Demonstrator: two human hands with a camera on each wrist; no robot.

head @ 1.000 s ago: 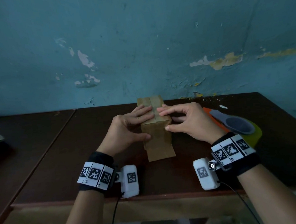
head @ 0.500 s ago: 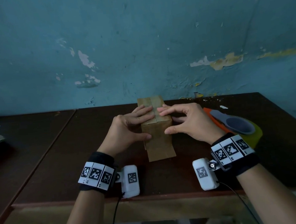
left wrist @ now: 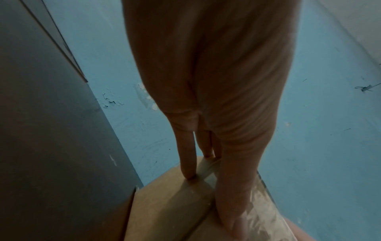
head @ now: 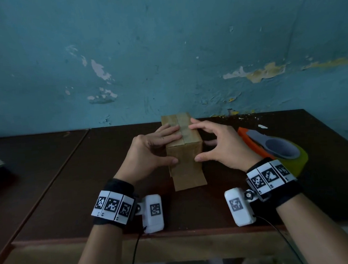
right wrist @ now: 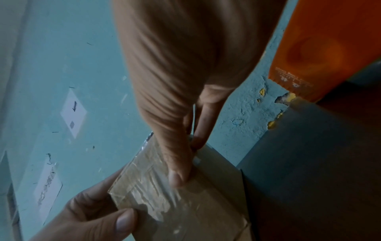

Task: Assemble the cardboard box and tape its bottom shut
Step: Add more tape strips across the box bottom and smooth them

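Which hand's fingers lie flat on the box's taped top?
The left hand: its fingers rest flat beside the tape strip on the cardboard box; the right hand arches, fingertips only.

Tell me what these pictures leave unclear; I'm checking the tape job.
- Box far side: head view, hidden by the box itself.
- Tape under the left hand and right hand: covered by fingers.
- Tape dispenser: partly behind the right wrist.

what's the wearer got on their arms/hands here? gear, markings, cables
Bare hands, no sleeves. Each wrist carries a black band: left wristband, right wristband, both faced with white square fiducial tags. A white camera pod with one tag hangs inside each wrist, trailing a thin black cable.
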